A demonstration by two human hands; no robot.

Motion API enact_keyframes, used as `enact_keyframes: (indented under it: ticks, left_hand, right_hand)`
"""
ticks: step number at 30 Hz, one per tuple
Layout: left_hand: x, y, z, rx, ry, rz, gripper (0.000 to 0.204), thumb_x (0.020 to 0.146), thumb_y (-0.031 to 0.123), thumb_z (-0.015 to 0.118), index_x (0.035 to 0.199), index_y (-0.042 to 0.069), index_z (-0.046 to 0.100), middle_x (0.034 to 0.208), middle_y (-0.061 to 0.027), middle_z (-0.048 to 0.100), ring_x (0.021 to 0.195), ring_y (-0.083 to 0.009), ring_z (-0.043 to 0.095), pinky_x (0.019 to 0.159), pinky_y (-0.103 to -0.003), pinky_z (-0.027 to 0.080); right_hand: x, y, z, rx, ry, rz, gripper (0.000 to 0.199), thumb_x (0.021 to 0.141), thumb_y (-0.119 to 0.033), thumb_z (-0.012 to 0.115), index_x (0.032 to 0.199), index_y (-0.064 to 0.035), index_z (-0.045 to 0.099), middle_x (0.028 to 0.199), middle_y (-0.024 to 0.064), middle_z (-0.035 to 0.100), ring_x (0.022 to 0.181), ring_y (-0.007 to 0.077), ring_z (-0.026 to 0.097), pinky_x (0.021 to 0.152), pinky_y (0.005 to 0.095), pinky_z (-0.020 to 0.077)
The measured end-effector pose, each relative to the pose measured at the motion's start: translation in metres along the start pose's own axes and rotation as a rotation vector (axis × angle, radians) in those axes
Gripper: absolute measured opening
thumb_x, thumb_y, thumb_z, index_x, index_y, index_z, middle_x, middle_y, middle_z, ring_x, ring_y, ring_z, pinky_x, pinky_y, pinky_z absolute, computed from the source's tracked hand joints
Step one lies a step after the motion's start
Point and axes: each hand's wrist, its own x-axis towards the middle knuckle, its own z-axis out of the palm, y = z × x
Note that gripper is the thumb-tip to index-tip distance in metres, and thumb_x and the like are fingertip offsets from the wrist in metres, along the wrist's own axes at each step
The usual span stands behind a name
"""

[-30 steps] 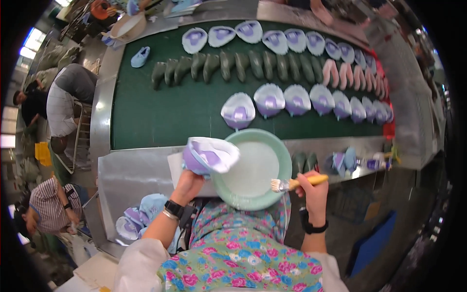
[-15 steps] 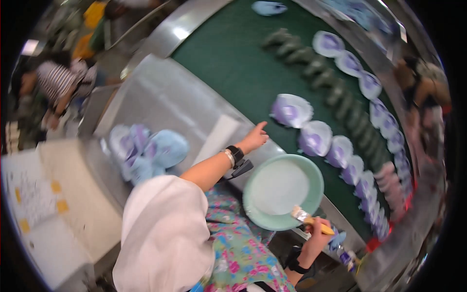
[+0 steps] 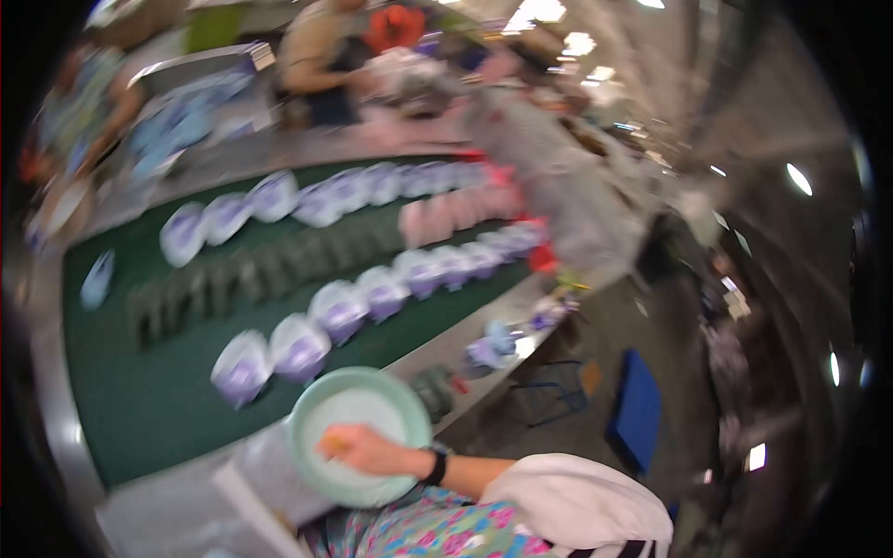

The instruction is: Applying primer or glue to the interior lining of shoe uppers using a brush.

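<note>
the pale green bowl (image 3: 358,446) sits at the near edge of the green belt (image 3: 139,409), whitish paste still in it. the right hand (image 3: 367,451) lies over the bowl, curled on a yellow-handled brush (image 3: 333,443). many lilac pieces (image 3: 299,349) line the belt beyond. the left hand is out of view; half a second ago it reached toward those pieces.

Green belt (image 3: 139,418): bare strip left of the bowl (image 3: 358,446); 3 rows of shoe parts (image 3: 372,288) blocked passage beyond.
</note>
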Motion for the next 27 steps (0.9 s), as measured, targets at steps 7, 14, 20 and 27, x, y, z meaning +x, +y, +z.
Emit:
enact_keyframes:
  ticks: [7, 14, 20, 27]
  left_hand:
    - [0.062, 0.112, 0.108, -0.373, -0.285, 0.216, 0.056, 0.078, 0.019, 0.07, 0.126, -0.002, 0.05, 0.125, -0.016, 0.053, 0.114, -0.0285, 0.053, 0.096, -0.039, 0.044]
    - [-0.015, 0.238, 0.085, -0.562, -0.433, 0.213, 0.053, 0.081, 0.027, 0.067, 0.123, -0.002, 0.053, 0.125, -0.0165, 0.052, 0.113, -0.0307, 0.053, 0.093, -0.039, 0.046]
    - [-0.101, 0.402, 0.025, -0.825, -0.642, -0.136, 0.079, 0.085, 0.031, 0.064, 0.146, 0.008, 0.021, 0.142, -0.0165, 0.038, 0.122, -0.0331, 0.048, 0.097, -0.038, 0.044]
    - [-0.13, 0.37, 0.027, -0.524, -0.446, 0.183, 0.089, 0.073, 0.019, 0.076, 0.143, 0.001, 0.024, 0.129, -0.0129, 0.048, 0.114, -0.0209, 0.051, 0.095, -0.036, 0.042]
  right_hand:
    - [-0.033, -0.06, 0.008, -0.351, 0.014, -0.22, 0.023, 0.077, -0.013, 0.068, 0.094, -0.0058, 0.055, 0.104, 0.008, 0.057, 0.098, 0.0265, 0.057, 0.071, 0.0385, 0.051]
    - [-0.043, -0.078, 0.021, -0.409, -0.119, -0.509, 0.039, 0.064, -0.01, 0.076, 0.096, -0.0079, 0.055, 0.111, 0.0036, 0.056, 0.107, 0.0234, 0.054, 0.071, 0.036, 0.055]
    - [-0.055, -0.088, -0.003, -0.198, -0.178, -0.184, 0.057, 0.066, -0.013, 0.077, 0.12, -0.0086, 0.056, 0.1, 0.0095, 0.063, 0.093, 0.0288, 0.061, 0.076, 0.0365, 0.0508]
    - [-0.06, -0.096, -0.009, -0.089, -0.287, -0.164, 0.028, 0.078, -0.02, 0.072, 0.102, -0.0106, 0.062, 0.083, 0.0138, 0.064, 0.075, 0.0357, 0.062, 0.065, 0.0425, 0.0492]
